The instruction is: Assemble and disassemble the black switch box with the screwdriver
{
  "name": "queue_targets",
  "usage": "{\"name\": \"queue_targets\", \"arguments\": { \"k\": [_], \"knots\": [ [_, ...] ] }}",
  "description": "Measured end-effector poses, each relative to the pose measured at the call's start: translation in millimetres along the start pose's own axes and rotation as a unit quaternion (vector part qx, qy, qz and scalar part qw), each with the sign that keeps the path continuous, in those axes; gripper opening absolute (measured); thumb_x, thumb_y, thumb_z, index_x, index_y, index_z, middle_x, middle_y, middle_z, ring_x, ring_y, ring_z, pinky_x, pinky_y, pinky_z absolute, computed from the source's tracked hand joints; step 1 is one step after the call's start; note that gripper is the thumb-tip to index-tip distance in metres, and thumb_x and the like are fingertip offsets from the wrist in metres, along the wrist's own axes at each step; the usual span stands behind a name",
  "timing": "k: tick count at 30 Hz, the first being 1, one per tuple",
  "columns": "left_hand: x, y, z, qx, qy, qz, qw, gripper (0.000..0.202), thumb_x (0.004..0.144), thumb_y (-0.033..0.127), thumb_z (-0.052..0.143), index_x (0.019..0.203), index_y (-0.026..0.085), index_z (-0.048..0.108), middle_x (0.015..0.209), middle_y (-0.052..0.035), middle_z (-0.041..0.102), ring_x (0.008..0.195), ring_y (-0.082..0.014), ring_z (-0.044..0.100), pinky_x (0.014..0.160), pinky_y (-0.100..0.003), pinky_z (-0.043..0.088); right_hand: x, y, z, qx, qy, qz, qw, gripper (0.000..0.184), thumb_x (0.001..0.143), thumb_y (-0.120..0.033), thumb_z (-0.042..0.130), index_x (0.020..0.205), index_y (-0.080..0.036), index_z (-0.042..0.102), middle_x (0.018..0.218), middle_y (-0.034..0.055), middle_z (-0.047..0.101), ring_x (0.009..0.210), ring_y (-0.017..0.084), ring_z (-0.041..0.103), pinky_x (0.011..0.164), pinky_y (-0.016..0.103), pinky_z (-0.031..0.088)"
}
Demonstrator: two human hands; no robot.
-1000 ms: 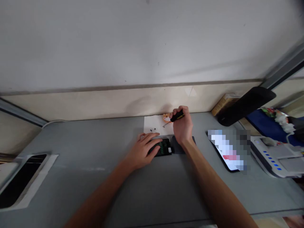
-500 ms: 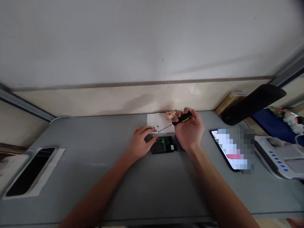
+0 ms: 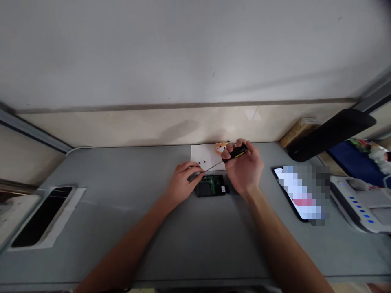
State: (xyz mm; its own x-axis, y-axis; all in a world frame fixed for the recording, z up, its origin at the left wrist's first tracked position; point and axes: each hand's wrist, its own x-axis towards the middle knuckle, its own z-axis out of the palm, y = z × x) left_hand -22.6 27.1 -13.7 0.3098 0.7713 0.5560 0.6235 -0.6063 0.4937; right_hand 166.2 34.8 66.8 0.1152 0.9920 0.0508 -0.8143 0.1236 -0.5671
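The right hand (image 3: 244, 170) grips a screwdriver (image 3: 237, 152), tip toward eight o'clock. There the left hand (image 3: 183, 182) has its fingers narrow; I can't tell if they pinch anything. Just off them, at five o'clock, lies the circuit board (image 3: 211, 184).

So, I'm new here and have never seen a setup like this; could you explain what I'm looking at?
There is no machine: these are a person's two bare hands, seen by one camera worn on the head, looking forward and down. The right hand grips a black-and-yellow screwdriver. The left hand is by its tip; whether it pinches anything is hard to tell. On the grey table lies a black device with a green circuit board showing, and behind that, white paper with small dark bits.
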Motion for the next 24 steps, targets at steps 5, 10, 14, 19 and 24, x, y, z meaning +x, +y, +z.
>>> {"name": "queue_targets", "arguments": {
  "k": [5, 10, 14, 19, 24],
  "knots": [
    [-0.4, 3.8, -1.9, 0.030, -0.003, 0.010, 1.000, 0.013, 0.099, 0.025, 0.060, 0.092, 0.023, 0.070, 0.100, -0.0032, 0.074, 0.096, -0.0188, 0.070, 0.091, -0.037, 0.052, 0.0, 0.4, 0.6, -0.014, 0.003, 0.004, 1.000, 0.021, 0.088, -0.031, 0.055, 0.070, -0.023, 0.049, 0.070, -0.0001, 0.045, 0.065, 0.013, 0.049, 0.058, 0.025, 0.045],
    [-0.8, 6.6, -2.6, 0.041, 0.001, 0.025, 0.999, 0.014, 0.099, 0.024, 0.059, 0.091, 0.023, 0.070, 0.098, -0.0035, 0.073, 0.095, -0.0192, 0.070, 0.090, -0.038, 0.051, -1.3, 2.7, 2.4, -0.046, -0.005, -0.012, 0.999, 0.024, 0.090, -0.033, 0.056, 0.070, -0.024, 0.047, 0.071, -0.0006, 0.042, 0.066, 0.014, 0.049, 0.057, 0.026, 0.044],
    [-0.3, 9.7, -5.5, 0.053, -0.006, 0.014, 0.998, 0.013, 0.097, 0.024, 0.059, 0.091, 0.024, 0.070, 0.098, -0.0035, 0.073, 0.096, -0.0202, 0.069, 0.092, -0.039, 0.050, -2.6, 5.0, 3.6, -0.070, -0.010, -0.013, 0.997, 0.025, 0.088, -0.037, 0.059, 0.070, -0.025, 0.047, 0.071, -0.0004, 0.042, 0.065, 0.015, 0.047, 0.056, 0.027, 0.043],
    [1.6, 14.1, -15.4, 0.102, -0.044, 0.005, 0.994, 0.020, 0.095, 0.026, 0.058, 0.110, 0.020, 0.069, 0.107, -0.0093, 0.071, 0.106, -0.0267, 0.067, 0.094, -0.044, 0.050, -4.6, 8.9, 3.7, -0.091, -0.031, -0.017, 0.995, 0.026, 0.088, -0.037, 0.061, 0.069, -0.024, 0.049, 0.073, 0.0001, 0.041, 0.067, 0.014, 0.045, 0.056, 0.026, 0.042],
    [2.5, 9.7, -15.3, 0.110, -0.075, -0.016, 0.991, 0.019, 0.094, 0.015, 0.051, 0.101, 0.021, 0.067, 0.095, -0.0060, 0.073, 0.093, -0.0241, 0.070, 0.088, -0.041, 0.051, -5.2, 14.2, 2.0, -0.100, -0.042, -0.015, 0.994, 0.025, 0.089, -0.036, 0.061, 0.069, -0.023, 0.052, 0.074, 0.0002, 0.041, 0.068, 0.014, 0.044, 0.056, 0.025, 0.042]
  ]
}}
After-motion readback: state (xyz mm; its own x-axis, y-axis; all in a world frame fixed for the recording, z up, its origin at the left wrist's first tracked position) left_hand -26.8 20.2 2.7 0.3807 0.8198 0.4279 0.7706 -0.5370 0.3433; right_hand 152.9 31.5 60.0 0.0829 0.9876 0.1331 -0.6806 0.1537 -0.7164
